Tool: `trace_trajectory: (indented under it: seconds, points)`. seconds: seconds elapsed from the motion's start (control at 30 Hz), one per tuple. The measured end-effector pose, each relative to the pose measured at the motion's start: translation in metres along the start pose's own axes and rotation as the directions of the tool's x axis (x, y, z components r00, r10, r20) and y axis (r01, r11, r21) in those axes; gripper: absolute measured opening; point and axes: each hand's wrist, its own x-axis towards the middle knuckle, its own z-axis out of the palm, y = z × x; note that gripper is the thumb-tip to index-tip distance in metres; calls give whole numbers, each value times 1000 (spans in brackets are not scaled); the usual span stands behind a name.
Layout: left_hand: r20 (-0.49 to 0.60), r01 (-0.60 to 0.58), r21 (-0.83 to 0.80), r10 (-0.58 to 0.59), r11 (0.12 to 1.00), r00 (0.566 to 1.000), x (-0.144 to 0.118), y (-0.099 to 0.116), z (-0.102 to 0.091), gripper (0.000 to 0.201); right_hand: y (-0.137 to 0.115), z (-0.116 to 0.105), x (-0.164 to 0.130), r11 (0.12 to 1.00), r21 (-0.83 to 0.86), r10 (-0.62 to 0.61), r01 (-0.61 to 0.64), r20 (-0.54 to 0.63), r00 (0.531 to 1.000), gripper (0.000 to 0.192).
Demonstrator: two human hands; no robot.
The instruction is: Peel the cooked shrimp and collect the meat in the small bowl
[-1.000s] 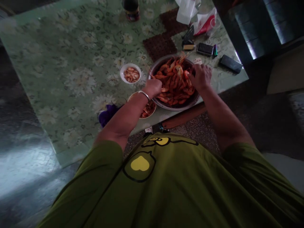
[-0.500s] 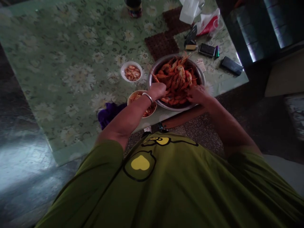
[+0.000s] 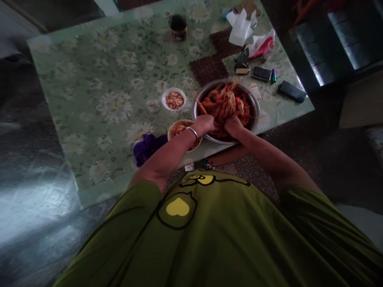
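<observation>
A steel basin (image 3: 196, 104) holds a heap of cooked orange-red shrimp (image 3: 230, 99). My left hand (image 3: 205, 124), with a silver bangle at the wrist, is closed over the basin's near left part. Close beside it, my right hand (image 3: 234, 126) is closed over the near middle of the heap. The fingers of both hands point toward each other and appear to pinch a shrimp, mostly hidden by them. Below my left wrist, a bowl (image 3: 170, 137) of shrimp shells is partly covered by my forearm. A small white bowl (image 3: 163, 97) contains peeled shrimp.
Purple cloth (image 3: 146, 148) lies by my left forearm on the flowered tablecloth (image 3: 113, 107). Beyond the basin are brown woven mats (image 3: 208, 71), a dark jar (image 3: 178, 28), crumpled white plastic (image 3: 241, 30), a black box (image 3: 261, 73) and a phone (image 3: 291, 91).
My right hand has moved left from the basin's right side to beside my left hand, its fingers now closed. My left hand stays closed at the basin. The view has shifted slightly.
</observation>
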Motion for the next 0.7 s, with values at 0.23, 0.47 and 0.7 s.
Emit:
trace_trajectory:
  seconds: [0.23,0.47,0.7]
  points:
    - [-446,-175,-310,19,934,895,-29,-21,-11,27,27,-34,-19,726,680,265,99,-411,872,35]
    - [-625,-441,-553,-1,707,781,-40,-43,-15,25,-62,-71,2,-91,905,282,415,-376,882,46]
    - [-668,-430,-543,-60,721,742,-59,-78,-10,28,-109,-56,17,201,839,304,506,-544,782,56]
